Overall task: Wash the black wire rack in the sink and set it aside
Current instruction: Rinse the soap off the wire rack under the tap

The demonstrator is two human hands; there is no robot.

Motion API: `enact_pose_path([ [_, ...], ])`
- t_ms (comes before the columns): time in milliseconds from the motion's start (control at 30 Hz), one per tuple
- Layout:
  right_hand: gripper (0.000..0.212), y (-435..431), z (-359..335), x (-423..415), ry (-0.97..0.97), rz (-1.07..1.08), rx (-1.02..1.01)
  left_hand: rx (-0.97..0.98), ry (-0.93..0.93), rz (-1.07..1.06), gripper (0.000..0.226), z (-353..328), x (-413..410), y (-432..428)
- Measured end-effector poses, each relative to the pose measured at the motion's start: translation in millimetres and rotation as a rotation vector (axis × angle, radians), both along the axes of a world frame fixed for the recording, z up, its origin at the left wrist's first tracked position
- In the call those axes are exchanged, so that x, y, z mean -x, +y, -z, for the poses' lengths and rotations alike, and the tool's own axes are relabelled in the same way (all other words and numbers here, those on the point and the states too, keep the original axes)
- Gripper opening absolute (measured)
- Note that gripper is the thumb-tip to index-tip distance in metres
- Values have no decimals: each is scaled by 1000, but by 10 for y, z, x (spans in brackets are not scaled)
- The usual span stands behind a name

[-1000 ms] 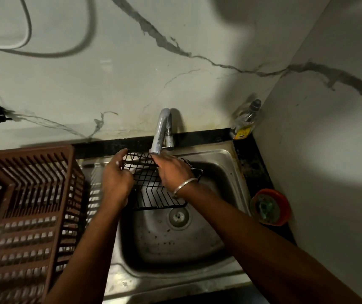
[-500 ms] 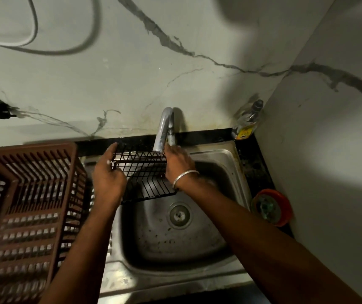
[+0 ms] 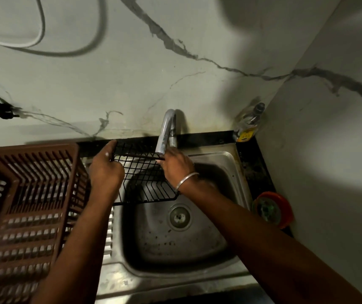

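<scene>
The black wire rack (image 3: 146, 178) hangs over the back left part of the steel sink (image 3: 228, 163), under the spout of the tap (image 3: 166, 132). My left hand (image 3: 105, 172) grips the rack's left end, thumb up along the top bar. My right hand (image 3: 176, 166), with a silver bangle on the wrist, lies against the rack's right end just below the spout; its fingers are partly hidden. The rack tilts, its far edge raised toward the wall. I cannot tell whether water runs.
A brown slatted plastic basket (image 3: 28, 194) stands on the drainboard at the left, close to my left forearm. A clear bottle with a yellow label (image 3: 248, 126) stands in the back right corner. A round orange tub with a green scrubber (image 3: 272, 208) sits right of the sink.
Both hands have shifted the rack to the left and up toward the wall. Its left end now reaches over the sink's left rim.
</scene>
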State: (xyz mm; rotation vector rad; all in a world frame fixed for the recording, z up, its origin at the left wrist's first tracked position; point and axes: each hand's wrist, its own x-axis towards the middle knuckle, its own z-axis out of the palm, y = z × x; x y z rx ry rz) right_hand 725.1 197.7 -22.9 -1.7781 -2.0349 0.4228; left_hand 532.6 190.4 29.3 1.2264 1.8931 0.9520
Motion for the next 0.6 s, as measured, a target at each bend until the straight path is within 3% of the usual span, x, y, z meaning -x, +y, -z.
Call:
enact_pose_path([
  [67, 33, -6, 19, 15, 19, -55, 13, 18, 5, -8, 82, 9, -15, 23],
  [233, 46, 12, 66, -145, 39, 78, 210, 43, -11, -45, 77, 48, 48, -8],
  [433, 55, -25, 110, -188, -10, 26, 225, 19, 20, -26, 81, -9, 181, -93],
  [533, 45, -26, 47, -75, 91, -56, 166, 21, 33, 4, 80, 1, 183, -80],
  [600, 42, 2, 44, -77, 49, -10, 196, 8, 41, 11, 82, 13, 178, -132],
])
